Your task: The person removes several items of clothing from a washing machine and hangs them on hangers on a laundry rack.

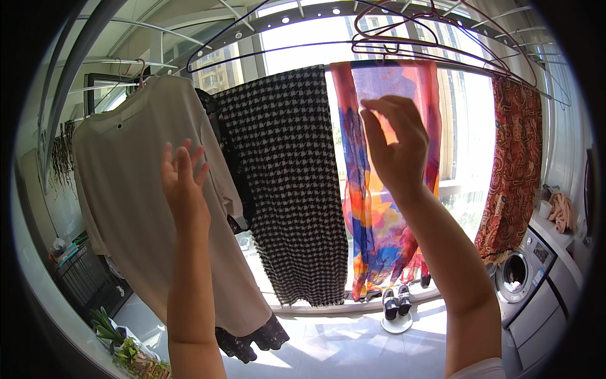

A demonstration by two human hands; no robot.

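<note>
One bright scarf (377,230) is hanging behind the right hand (401,142), which is half curling, visibly gripping nothing. One pale top (136,170) is hanging behind the left hand (185,180), spreading empty. Two more, a checked scarf (287,183) between the hands and a paisley scarf (516,164) rightward, are hanging lengthwise, apparently for staying flat.

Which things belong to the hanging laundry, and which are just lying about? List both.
Hanging laundry:
- beige top, behind left hand
- colourful scarf, behind right hand
- checked scarf
- red patterned cloth

Lying about:
- slippers
- plants
- pink cloth
</note>
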